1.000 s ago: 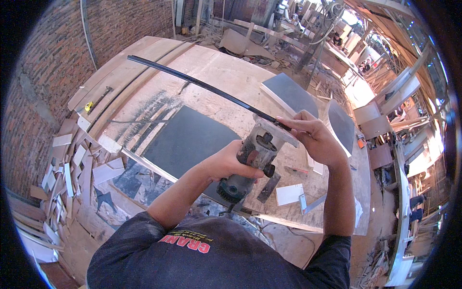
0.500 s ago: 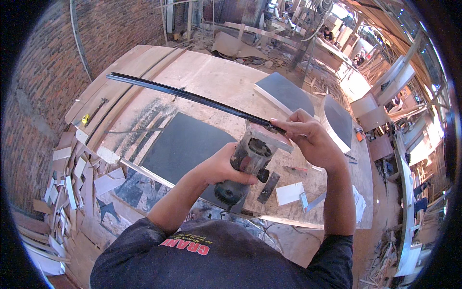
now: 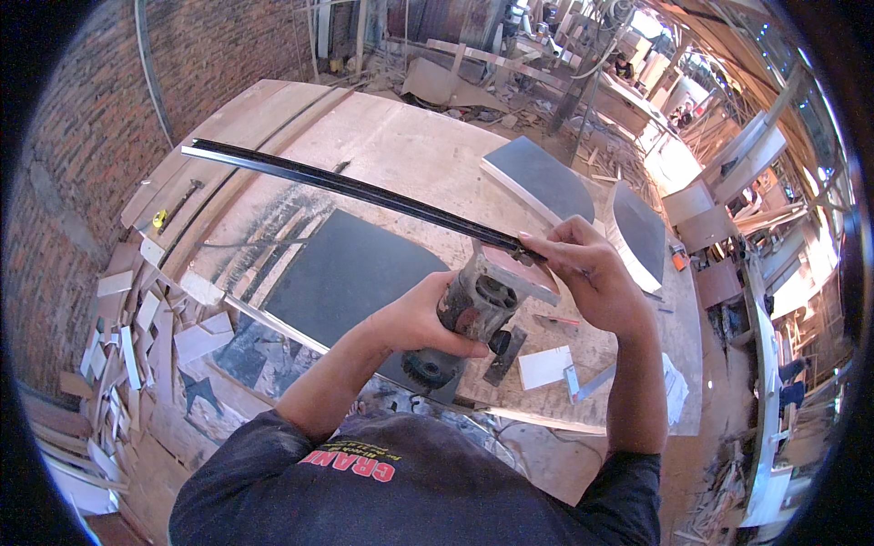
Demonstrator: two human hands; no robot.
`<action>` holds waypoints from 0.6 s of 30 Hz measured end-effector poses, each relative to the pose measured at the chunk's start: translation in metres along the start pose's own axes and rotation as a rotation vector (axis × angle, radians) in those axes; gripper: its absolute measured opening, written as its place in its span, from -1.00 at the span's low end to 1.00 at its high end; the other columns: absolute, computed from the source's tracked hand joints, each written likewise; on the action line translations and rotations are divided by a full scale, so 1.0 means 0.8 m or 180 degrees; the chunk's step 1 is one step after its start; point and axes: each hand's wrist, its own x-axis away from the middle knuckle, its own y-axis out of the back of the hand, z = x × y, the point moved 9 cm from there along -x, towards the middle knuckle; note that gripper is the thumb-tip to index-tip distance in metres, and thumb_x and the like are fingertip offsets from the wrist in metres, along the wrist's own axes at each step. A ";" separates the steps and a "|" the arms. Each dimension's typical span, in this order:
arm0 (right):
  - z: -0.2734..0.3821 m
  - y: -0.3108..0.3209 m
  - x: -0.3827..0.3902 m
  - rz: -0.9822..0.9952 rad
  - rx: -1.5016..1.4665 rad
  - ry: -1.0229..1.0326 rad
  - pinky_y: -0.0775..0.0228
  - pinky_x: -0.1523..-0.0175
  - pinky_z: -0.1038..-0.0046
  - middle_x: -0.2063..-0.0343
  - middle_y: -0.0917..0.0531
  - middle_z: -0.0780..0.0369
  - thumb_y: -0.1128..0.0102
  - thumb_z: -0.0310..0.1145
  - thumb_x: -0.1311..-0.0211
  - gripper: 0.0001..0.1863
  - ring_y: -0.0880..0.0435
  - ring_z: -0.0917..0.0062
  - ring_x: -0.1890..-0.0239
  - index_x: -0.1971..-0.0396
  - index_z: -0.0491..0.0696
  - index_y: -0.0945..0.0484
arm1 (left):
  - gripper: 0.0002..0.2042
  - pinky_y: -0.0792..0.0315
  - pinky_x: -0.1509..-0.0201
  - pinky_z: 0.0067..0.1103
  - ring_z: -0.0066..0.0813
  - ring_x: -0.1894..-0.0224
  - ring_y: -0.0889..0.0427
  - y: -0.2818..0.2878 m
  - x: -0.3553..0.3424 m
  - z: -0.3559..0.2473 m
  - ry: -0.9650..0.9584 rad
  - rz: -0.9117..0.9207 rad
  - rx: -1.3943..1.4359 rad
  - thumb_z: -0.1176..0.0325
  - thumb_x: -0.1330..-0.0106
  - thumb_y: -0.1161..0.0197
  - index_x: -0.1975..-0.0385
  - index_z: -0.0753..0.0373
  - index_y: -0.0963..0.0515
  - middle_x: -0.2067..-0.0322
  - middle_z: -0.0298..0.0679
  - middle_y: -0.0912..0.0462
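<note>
Left hand (image 3: pixel 414 314) is wrapped round the body of a grey handheld power tool (image 3: pixel 473 305), thumb across its near side; tool is tilted, base plate (image 3: pixel 523 278) toward the right hand (image 3: pixel 587 273). That one pinches the near end of a long black strip (image 3: pixel 355 191) between thumb and index, right by the plate; can't tell if strip and plate touch. Strip runs up-left over the surface (image 3: pixel 401 136), far end near the long boards; can't tell if that end is supported. Under the strip's line, left of the tool: a large dark panel (image 3: pixel 350 273), flat. Two more dark-faced pieces lie beyond the right hand. Right of the tool: white rectangular piece (image 3: pixel 544 368), metal square (image 3: pixel 594 384) just beside it. Hammer (image 3: pixel 187 196) and yellow tape measure (image 3: pixel 160 218) sit at the left end.
</note>
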 end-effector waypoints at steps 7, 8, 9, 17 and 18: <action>-0.004 -0.001 0.002 -0.0104 -0.0155 0.0022 -0.40 0.04 0.43 0.26 -0.52 0.22 -0.19 -0.66 -0.31 -0.49 -0.50 0.46 0.19 -0.22 0.07 -0.67 | -0.30 -0.46 -0.22 -0.50 -0.53 -0.01 -0.61 0.004 -0.002 0.006 0.0024 0.0060 -0.0158 0.36 0.11 -0.70 -0.10 0.38 -0.55 0.03 -0.25 -0.70; -0.004 -0.002 0.002 -0.0063 -0.0104 0.0042 -0.40 0.04 0.45 0.22 -0.52 0.23 -0.20 -0.64 -0.34 -0.50 -0.50 0.49 0.18 -0.23 0.05 -0.65 | -0.28 -0.47 -0.21 -0.50 -0.55 -0.02 -0.60 0.004 -0.003 0.007 0.0040 0.0081 -0.0135 0.40 0.13 -0.70 -0.12 0.37 -0.55 0.01 -0.28 -0.69; -0.004 -0.002 0.003 -0.0069 -0.0120 0.0050 -0.40 0.04 0.45 0.22 -0.52 0.22 -0.20 -0.64 -0.34 -0.50 -0.50 0.49 0.18 -0.23 0.05 -0.65 | -0.28 -0.47 -0.21 -0.50 -0.55 -0.02 -0.60 0.004 -0.003 0.008 0.0063 0.0080 -0.0134 0.40 0.14 -0.71 -0.12 0.37 -0.55 0.02 -0.28 -0.69; -0.037 -0.006 0.003 -0.0735 -0.0345 -0.0245 -0.40 -0.03 0.49 0.21 -0.57 0.22 -0.11 -0.63 -0.40 -0.58 -0.52 0.50 0.17 -0.19 -0.02 -0.67 | -0.35 -0.47 -0.16 -0.56 -0.54 0.02 -0.62 0.021 -0.010 0.017 -0.0028 -0.0169 -0.0273 0.28 0.10 -0.70 -0.02 0.37 -0.58 0.13 -0.23 -0.73; -0.071 -0.011 0.011 -0.0931 -0.0321 -0.0634 -0.40 -0.05 0.49 0.23 -0.58 0.20 -0.08 -0.61 -0.41 -0.59 -0.55 0.50 0.15 -0.18 -0.02 -0.67 | -0.38 -0.51 -0.14 -0.52 -0.51 0.04 -0.65 0.030 -0.010 0.020 -0.0037 -0.0331 -0.0210 0.33 0.08 -0.68 -0.02 0.36 -0.58 0.13 -0.23 -0.73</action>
